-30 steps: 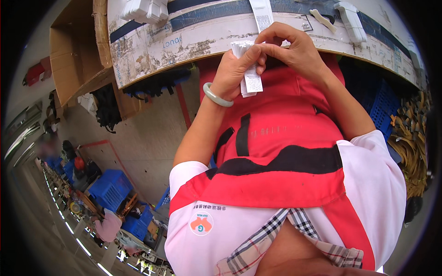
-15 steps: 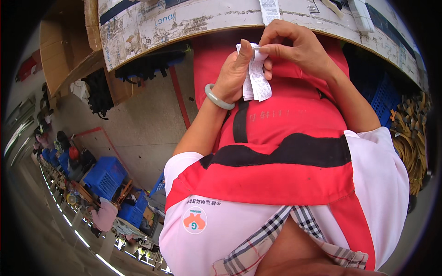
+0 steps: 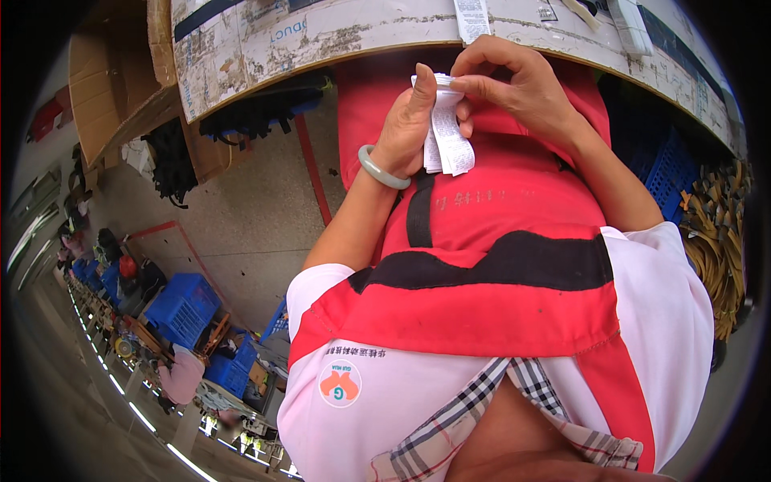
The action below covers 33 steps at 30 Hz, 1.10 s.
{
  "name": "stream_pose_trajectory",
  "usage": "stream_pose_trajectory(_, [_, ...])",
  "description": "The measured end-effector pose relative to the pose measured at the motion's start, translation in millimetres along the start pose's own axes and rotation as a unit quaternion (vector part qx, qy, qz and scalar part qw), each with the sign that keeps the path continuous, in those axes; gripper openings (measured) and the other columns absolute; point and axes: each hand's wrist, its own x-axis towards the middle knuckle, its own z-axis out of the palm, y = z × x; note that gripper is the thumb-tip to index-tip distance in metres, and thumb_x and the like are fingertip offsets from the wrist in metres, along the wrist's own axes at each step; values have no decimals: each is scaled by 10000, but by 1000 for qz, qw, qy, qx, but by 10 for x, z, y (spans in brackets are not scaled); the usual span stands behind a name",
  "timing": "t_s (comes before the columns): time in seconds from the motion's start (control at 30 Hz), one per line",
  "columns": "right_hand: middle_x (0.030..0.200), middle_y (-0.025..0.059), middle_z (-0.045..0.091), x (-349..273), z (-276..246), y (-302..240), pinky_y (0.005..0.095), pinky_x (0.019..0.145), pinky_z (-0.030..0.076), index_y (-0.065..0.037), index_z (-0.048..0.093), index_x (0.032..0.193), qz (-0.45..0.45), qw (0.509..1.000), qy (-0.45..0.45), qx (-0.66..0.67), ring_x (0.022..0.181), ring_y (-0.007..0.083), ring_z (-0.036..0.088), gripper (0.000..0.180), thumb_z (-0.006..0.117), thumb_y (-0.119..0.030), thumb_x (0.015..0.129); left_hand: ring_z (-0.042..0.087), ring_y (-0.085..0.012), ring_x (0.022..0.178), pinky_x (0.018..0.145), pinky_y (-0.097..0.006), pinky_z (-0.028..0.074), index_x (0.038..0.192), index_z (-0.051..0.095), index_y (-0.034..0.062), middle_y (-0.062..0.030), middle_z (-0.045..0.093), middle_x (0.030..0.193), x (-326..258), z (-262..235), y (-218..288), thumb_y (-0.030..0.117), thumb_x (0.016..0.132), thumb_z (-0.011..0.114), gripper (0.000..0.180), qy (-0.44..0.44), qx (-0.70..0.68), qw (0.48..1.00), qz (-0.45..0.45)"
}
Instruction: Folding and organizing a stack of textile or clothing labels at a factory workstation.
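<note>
A stack of white printed labels (image 3: 446,138) hangs over my lap, its strips curling at the lower ends. My left hand (image 3: 408,124) is closed around the stack, thumb pressed along its side. The thumb and forefinger of my right hand (image 3: 514,84) pinch the top edge of the labels. Behind both hands lies the red apron (image 3: 498,209) that I wear. Past my fingers, on the worktable (image 3: 361,32), another printed strip (image 3: 472,20) hangs at the near edge.
An open cardboard box (image 3: 120,88) stands left of the table, with black straps (image 3: 170,165) hanging beside it. Blue crates (image 3: 186,305) and a seated person (image 3: 178,376) are farther left. At right are a blue basket (image 3: 673,173) and a heap of yellow-brown straps (image 3: 715,249).
Both hands stay in nearly the same place. My left thumb and the labels have shifted very slightly.
</note>
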Motion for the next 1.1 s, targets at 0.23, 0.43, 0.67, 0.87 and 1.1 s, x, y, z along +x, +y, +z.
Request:
stream_pose_trajectory(0.23, [852, 74, 612, -43, -9, -31, 328, 670, 489, -34, 667, 880, -134, 972, 1, -196, 764, 230, 615, 89, 699, -106, 837, 650, -145, 664, 570, -260, 551, 967, 568, 32, -51, 601, 761, 4, -31, -22, 696, 868, 435, 685, -10, 20, 1000, 1])
stream_pose_trajectory(0.43, [859, 74, 614, -48, 40, -22, 338, 681, 492, -42, 669, 870, -138, 961, 5, -238, 774, 245, 616, 91, 703, -113, 825, 652, -143, 649, 567, -257, 549, 931, 575, 34, -48, 606, 743, 6, -30, -58, 695, 869, 437, 678, 22, 13, 1000, 8])
stream_pose_trajectory(0.67, [879, 67, 586, -66, 28, -71, 292, 709, 498, -18, 640, 895, -63, 978, -3, -199, 776, 189, 610, 95, 696, -50, 825, 647, -136, 651, 571, -243, 542, 914, 588, 28, -43, 609, 739, 8, -40, -44, 713, 851, 443, 703, 22, 42, 999, 8])
stream_pose_trajectory(0.87, [874, 73, 591, -53, 19, -11, 287, 744, 495, -5, 636, 904, -48, 980, -9, -191, 806, 188, 611, 98, 687, -45, 831, 615, -114, 631, 546, -232, 500, 894, 607, 42, -35, 610, 743, -23, 28, -27, 424, 909, 626, 382, 39, 30, 999, 22])
stream_pose_trajectory(1.1, [842, 102, 598, -42, 30, 113, 322, 692, 494, -3, 637, 887, -86, 982, 5, -166, 763, 234, 627, 93, 661, -89, 861, 564, -130, 661, 575, -242, 463, 984, 562, 42, -44, 570, 798, -20, -69, -46, 144, 919, 660, 156, 16, 13, 1000, -11])
